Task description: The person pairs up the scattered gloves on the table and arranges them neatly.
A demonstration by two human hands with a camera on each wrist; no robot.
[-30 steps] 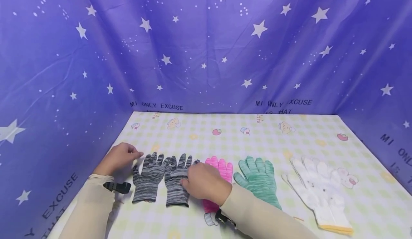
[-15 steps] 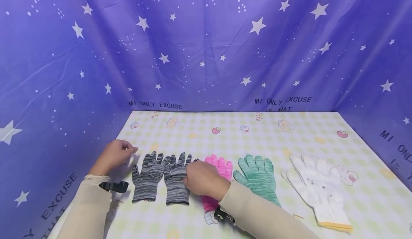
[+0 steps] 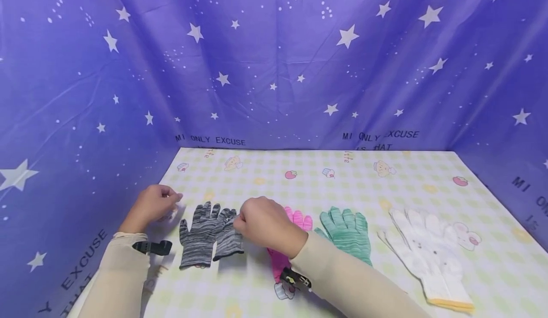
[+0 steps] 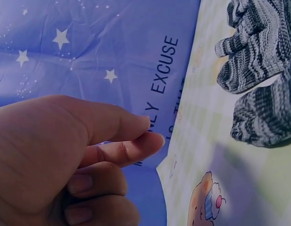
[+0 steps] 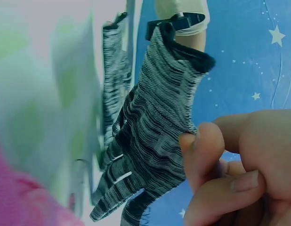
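Observation:
My right hand (image 3: 267,225) pinches the edge of a grey-and-black striped knit glove (image 3: 229,242) between thumb and finger. In the right wrist view this glove (image 5: 157,113) is raised off the tablecloth, cuff up and fingers hanging down. A matching striped glove (image 3: 198,242) lies flat to its left, overlapped at the fingers in the head view. Left of that flat glove hovers my left hand (image 3: 150,207), holding nothing; in the left wrist view its thumb and index finger lie close together and the other fingers are bent.
A pink glove (image 3: 301,219) lies partly hidden under my right arm. Farther right are a green glove (image 3: 347,232) and white gloves (image 3: 432,251) with yellow cuff edging. The checked tablecloth (image 3: 265,189) meets a blue star-printed curtain (image 3: 274,71) at the back and sides.
My right hand has lifted the right striped glove by its edge and shifted it slightly up and left; its cuff has swung off the tablecloth. My left hand stays nearly still.

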